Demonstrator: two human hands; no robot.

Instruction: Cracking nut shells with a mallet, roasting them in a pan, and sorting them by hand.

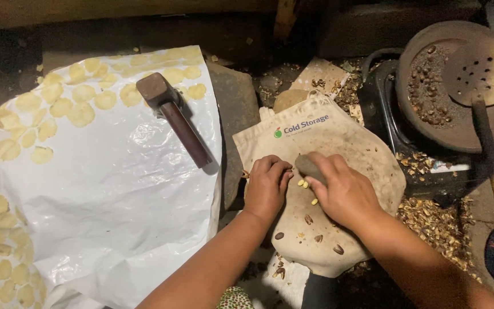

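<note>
My right hand (344, 191) grips a small grey stone (309, 167) and holds it over a beige cloth bag (367, 154) spread on the ground. My left hand (267, 186) rests beside it on the cloth with fingers curled, touching a few pale yellow kernels (303, 183). Several dark brown seeds (309, 220) lie on the cloth nearer to me.
A white plastic sheet (121, 189) at the left bears several flat yellow discs (81, 111) and a wooden mallet (172, 114). At the right, a dark round pan (430, 86) holds roasted seeds, with a perforated ladle (484, 71) across it. Broken shells (435, 220) litter the ground.
</note>
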